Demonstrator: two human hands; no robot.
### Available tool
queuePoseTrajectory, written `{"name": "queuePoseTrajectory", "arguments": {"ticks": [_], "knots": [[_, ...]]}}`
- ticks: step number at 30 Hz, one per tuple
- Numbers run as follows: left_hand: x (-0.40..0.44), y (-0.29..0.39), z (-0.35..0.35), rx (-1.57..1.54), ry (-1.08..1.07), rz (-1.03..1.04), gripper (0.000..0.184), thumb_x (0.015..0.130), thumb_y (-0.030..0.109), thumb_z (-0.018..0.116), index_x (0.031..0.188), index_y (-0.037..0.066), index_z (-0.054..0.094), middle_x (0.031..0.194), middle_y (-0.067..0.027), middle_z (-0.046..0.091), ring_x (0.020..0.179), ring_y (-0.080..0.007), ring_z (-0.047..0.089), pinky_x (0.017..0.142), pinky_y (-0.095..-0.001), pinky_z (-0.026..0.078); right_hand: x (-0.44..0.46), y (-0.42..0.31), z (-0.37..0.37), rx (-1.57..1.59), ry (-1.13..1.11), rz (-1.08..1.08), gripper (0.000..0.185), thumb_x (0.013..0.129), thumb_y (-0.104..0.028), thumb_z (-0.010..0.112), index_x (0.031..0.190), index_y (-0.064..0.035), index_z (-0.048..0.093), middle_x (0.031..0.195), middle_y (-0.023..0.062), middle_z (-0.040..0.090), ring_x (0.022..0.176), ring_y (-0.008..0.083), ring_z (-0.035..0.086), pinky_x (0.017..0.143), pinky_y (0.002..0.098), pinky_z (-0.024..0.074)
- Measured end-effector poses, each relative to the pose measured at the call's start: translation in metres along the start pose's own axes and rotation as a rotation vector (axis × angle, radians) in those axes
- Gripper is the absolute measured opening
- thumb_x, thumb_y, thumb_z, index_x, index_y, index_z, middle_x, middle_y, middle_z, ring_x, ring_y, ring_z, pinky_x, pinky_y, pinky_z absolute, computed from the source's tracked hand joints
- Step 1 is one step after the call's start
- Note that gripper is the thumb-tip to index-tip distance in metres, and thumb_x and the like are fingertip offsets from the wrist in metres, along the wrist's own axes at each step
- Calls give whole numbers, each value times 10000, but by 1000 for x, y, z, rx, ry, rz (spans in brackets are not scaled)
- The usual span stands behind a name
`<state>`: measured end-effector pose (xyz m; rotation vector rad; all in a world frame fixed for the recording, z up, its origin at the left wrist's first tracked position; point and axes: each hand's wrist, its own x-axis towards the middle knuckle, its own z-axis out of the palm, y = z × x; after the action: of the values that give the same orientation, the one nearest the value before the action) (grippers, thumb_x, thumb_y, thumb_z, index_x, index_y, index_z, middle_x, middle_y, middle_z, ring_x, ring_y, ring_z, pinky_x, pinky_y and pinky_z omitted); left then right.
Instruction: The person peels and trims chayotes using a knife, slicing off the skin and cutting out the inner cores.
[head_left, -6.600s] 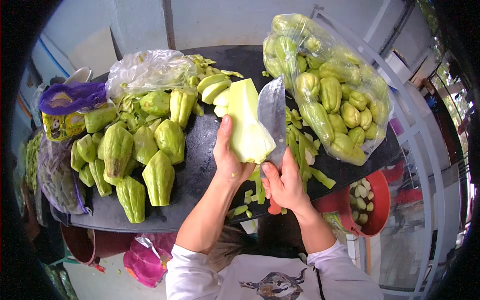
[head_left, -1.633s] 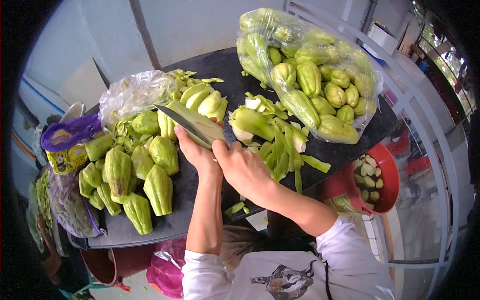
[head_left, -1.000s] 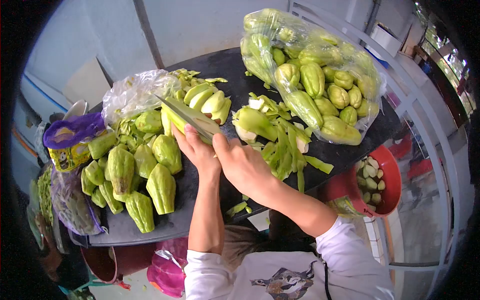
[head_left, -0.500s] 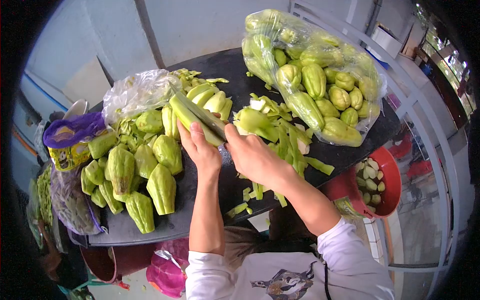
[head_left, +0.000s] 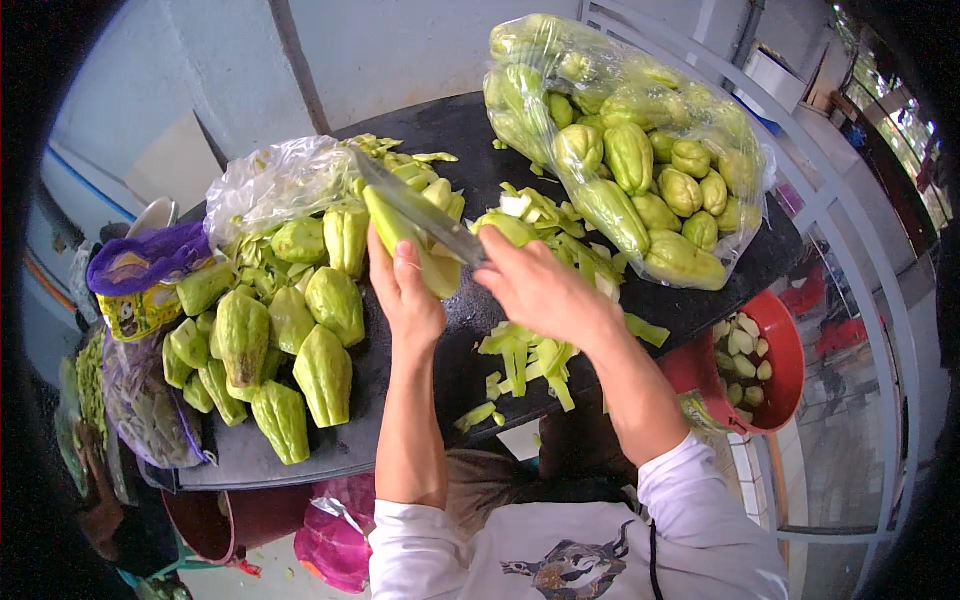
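My left hand (head_left: pixel 408 300) is closed round a partly peeled chayote (head_left: pixel 390 218), held upright above the table. In my right hand (head_left: pixel 545 290) is a large knife (head_left: pixel 430 212), its wide blade slanting up and left across the chayote's right side. Part of the chayote is hidden behind the blade. Just left of my left hand stands a pile of unpeeled chayotes (head_left: pixel 325 375). Green peelings (head_left: pixel 535 360) lie under and beside my right hand. Pale peeled chayotes (head_left: pixel 438 192) rest on the table behind the knife.
A clear plastic bag of chayotes (head_left: pixel 650 180) fills the table's back right. At the left are a crumpled plastic bag (head_left: pixel 285 185) and a purple net sack (head_left: pixel 155 400). Below the right edge stands a red bucket (head_left: pixel 785 370) holding pale pieces. A metal railing (head_left: pixel 850 240) runs along the right.
The knife has lifted off the chayote's face and swung up, moving right with my right hand. The chayote has turned slightly in my left hand and shows more pale flesh.
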<state>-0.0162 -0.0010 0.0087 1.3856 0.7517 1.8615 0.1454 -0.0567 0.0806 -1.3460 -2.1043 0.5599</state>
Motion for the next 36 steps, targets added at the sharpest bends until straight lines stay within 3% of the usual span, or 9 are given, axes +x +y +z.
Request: {"name": "queuePoseTrajectory", "arguments": {"ticks": [2, 7, 14, 17, 20, 22, 25, 28, 36], "knots": [[-2, 4, 4, -77, -25, -44, 526, 1027, 296, 429, 1432, -34, 369, 1230, -125, 557, 1098, -173, 538, 944, -312, 439, 0, 9, -1, -12, 29, -8, 320, 944, -169, 593, 1173, 12, 462, 844, 278, 653, 853, 479, 626, 743, 572, 477], [-1, 8, -3, -139, -138, -138, 535, 1006, 281, 432, 1428, -44, 385, 1247, -121, 557, 1100, -177, 548, 949, -305, 439, -2, 14, -8, -12, 12, 38, 394, 962, -200, 567, 1271, 9, 441, 877, 258, 670, 873, 470, 630, 761, 542, 490], [-1, 8, 5, -241, -170, -246, 644, 973, 450, 439, 1404, -25, 396, 1235, -161, 575, 1083, -257, 606, 905, -374, 510, -8, 27, -19, -106, 64, 161, 470, 987, -245, 531, 1361, -1, 387, 961, 311, 630, 963, 472, 586, 819, 534, 469], [2, 6, 1, -448, -374, -483, 686, 960, 512, 400, 1393, -19, 410, 1208, -189, 587, 1055, -299, 621, 902, -433, 523, -13, 30, -13, -162, 129, 199, 419, 989, -234, 525, 1309, 7, 400, 911, 315, 624, 935, 476, 594, 795, 543, 469], [2, 8, 8, -813, -120, -610, 684, 950, 523, 392, 1382, -7, 426, 1198, -207, 596, 1026, -344, 630, 892, -512, 516, -23, 28, -7, -124, 192, 203, 336, 984, -203, 531, 1214, 16, 420, 819, 299, 625, 834, 481, 612, 723, 550, 476], [3, 9, 7, -853, -20, -588, 672, 954, 517, 389, 1389, 5, 423, 1210, -206, 593, 1041, -349, 622, 894, -522, 510, -32, 15, 0, -35, 142, 191, 232, 969, -140, 546, 1095, 17, 430, 707, 265, 621, 679, 478, 617, 602, 546, 480], [5, 6, 6, -882, 162, -534, 667, 966, 539, 397, 1408, 40, 414, 1222, -198, 591, 1075, -351, 604, 905, -542, 495, -45, 26, 36, -237, 202, -113, 234, 934, -81, 542, 1120, 9, 432, 768, 239, 646, 666, 414, 674, 545, 498, 542], [1, 4, 11, -778, 370, -462, 710, 969, 613, 421, 1379, 34, 427, 1191, -184, 598, 1064, -336, 604, 930, -534, 504, -55, 12, 46, -372, 151, -136, 245, 893, -56, 546, 1116, -3, 457, 777, 205, 596, 656, 395, 661, 522, 461, 547], [-3, -5, 3, -592, 400, -231, 573, 1040, 517, 330, 1346, 37, 394, 1173, -174, 579, 1019, -281, 610, 885, -440, 549, -52, 3, 59, -569, 138, -229, 289, 877, -83, 556, 1146, -28, 468, 743, 129, 551, 588, 268, 654, 465, 370, 544]]}}
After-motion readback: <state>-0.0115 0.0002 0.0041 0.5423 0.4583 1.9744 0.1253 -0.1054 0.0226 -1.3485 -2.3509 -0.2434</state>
